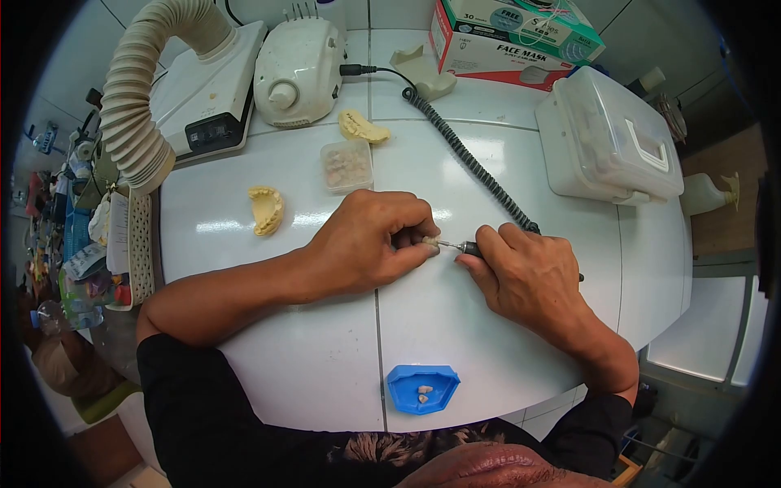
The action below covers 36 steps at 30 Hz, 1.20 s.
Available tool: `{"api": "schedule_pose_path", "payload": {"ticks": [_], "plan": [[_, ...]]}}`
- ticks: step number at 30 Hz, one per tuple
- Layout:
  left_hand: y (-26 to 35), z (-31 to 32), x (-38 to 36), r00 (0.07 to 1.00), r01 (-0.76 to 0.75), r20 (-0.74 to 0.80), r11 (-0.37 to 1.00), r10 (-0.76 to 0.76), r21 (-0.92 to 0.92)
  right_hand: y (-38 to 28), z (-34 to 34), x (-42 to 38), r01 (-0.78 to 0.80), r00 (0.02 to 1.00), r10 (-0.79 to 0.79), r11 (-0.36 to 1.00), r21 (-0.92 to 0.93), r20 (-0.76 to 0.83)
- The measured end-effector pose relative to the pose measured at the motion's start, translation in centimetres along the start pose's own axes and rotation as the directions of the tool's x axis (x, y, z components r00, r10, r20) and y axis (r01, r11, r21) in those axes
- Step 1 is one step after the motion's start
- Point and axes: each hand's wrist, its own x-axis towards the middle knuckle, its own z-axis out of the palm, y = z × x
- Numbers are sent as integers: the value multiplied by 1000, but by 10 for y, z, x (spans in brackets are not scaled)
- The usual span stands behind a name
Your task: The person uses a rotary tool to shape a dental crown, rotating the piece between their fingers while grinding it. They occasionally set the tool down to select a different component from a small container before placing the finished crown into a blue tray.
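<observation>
Between the thumb and fingertips of my left hand [370, 240] is a small off-white dental piece [430, 241], mostly covered by the fingers. My right hand [529, 276] is wrapped round a black rotary handpiece [469, 250], and its thin metal bur [447, 244] reaches to the piece. Whether the bur is spinning cannot be seen. A black coiled cord [464, 146] runs from behind the right hand up to the white control unit [297, 73]. Nearer my body, a blue tray [399, 400] holds a few small tooth-coloured pieces [424, 394].
A yellow dental cast [265, 211] lies left of my hands, with another cast [363, 127] behind a clear box of small pieces [347, 167]. A ribbed hose [130, 106] arches over the left side. A lidded white case [610, 138] and face mask boxes [504, 49] stand at the back right.
</observation>
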Motion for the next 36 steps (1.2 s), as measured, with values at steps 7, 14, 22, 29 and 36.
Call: {"api": "schedule_pose_path", "payload": {"ticks": [7,14,22,29,36], "plan": [[1,0,1,1000,-1,8,1000,1,0,-2,2,0,-12,1000,12,1000,-10,-11],[1,-1,1,1000,6,10,1000,-6,-3,0,-1,0,19,1000,-19,1000,-14,6],[1,-2,1,1000,16,26,1000,-16,-4,-1,0,0,0,1000,0,1000,-11,3],[1,-1,0,1000,6,23,1000,-7,8,-1,2,0,-4,1000,4,1000,-6,-13],[0,0,1,1000,-2,21,1000,2,13,-1,1,1,-4,1000,4,1000,-5,-1]]}}
